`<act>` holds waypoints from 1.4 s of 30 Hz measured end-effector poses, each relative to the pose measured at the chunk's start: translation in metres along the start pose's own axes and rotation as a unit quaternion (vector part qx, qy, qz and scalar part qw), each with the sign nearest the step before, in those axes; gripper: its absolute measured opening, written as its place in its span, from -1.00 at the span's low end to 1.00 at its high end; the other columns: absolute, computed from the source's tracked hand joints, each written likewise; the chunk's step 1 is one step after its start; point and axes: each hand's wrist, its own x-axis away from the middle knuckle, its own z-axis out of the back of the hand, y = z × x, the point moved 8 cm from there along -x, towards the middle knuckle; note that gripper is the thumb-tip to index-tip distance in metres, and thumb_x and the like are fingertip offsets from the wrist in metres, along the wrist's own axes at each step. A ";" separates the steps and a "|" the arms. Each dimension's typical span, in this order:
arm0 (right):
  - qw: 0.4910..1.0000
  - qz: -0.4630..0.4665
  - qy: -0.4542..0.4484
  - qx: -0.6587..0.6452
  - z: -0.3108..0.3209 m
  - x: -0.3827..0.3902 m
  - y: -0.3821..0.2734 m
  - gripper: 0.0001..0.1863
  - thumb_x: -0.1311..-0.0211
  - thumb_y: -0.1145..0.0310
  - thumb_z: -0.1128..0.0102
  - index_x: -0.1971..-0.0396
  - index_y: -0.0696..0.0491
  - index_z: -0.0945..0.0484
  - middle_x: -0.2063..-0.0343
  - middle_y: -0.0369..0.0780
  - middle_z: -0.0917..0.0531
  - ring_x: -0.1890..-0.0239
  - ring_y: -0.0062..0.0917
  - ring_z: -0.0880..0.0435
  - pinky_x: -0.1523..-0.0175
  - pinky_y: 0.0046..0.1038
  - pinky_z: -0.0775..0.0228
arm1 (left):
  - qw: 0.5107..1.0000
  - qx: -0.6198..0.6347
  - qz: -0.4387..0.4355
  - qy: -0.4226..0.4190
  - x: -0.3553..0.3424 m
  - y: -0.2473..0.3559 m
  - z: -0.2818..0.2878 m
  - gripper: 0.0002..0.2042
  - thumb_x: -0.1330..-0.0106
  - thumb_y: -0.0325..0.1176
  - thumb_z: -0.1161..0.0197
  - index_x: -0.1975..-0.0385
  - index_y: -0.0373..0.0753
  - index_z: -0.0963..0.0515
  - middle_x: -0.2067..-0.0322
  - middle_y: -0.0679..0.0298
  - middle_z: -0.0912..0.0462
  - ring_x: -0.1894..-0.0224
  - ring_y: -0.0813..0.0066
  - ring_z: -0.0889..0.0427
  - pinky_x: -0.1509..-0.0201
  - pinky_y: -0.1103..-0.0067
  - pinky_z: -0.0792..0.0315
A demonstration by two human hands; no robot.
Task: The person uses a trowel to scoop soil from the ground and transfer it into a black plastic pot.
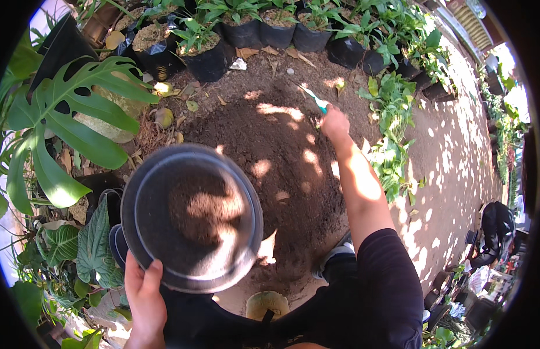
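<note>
My left hand [145, 291] grips the near left rim of a wide, round black plastic basin [136, 203], its thumb over the edge. Brown soil lies in the bottom of the basin, patched with sunlight. Out to the right, my right arm reaches forward, and my right hand [336, 123] is closed around a small hand tool [316, 101] with a teal handle. A narrow, pale blade points away to the far left; its exact kind is unclear. The tool is over the far right side of a broad mound of dark, loose soil [270, 151].
Black bags of potted plants [241, 34] line the far side. A large split-leaf plant [66, 116] crowds the left. Leafy creepers [395, 116] edge the right, beside a sun-dappled path [444, 157]. A pale round object [267, 303] is between my legs.
</note>
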 end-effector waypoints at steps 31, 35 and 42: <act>0.944 0.100 -0.095 0.300 0.031 -0.060 -0.081 -0.79 -0.11 0.35 0.02 0.30 -0.08 -0.58 0.34 -0.27 -0.62 0.20 -0.40 -0.60 0.20 -0.37 -0.42 | 0.995 -0.093 0.001 -0.029 -0.019 -0.019 0.024 -0.54 -0.17 -0.55 0.09 -0.13 -0.41 -0.18 0.01 0.16 -0.42 -0.03 0.47 -0.37 -0.14 0.58 -0.17; 0.953 0.095 -0.093 0.272 0.042 -0.042 -0.047 -0.77 -0.05 0.42 0.00 0.29 -0.12 -0.57 0.36 -0.26 -0.62 0.23 -0.37 -0.61 0.21 -0.35 -0.45 | 0.997 -0.078 0.010 -0.022 -0.019 -0.021 0.023 -0.54 -0.18 -0.55 0.08 -0.14 -0.41 -0.18 0.01 0.17 -0.43 -0.03 0.48 -0.37 -0.14 0.59 -0.16; 0.972 0.061 -0.069 0.217 0.063 -0.001 -0.001 -0.72 -0.01 0.49 -0.02 0.22 -0.06 -0.51 0.36 -0.17 -0.59 0.22 -0.25 -0.59 0.19 -0.25 -0.42 | 0.997 -0.074 0.000 -0.033 -0.019 -0.024 0.020 -0.56 -0.21 -0.56 0.10 -0.14 -0.41 -0.16 0.01 0.17 -0.43 -0.02 0.49 -0.38 -0.13 0.61 -0.18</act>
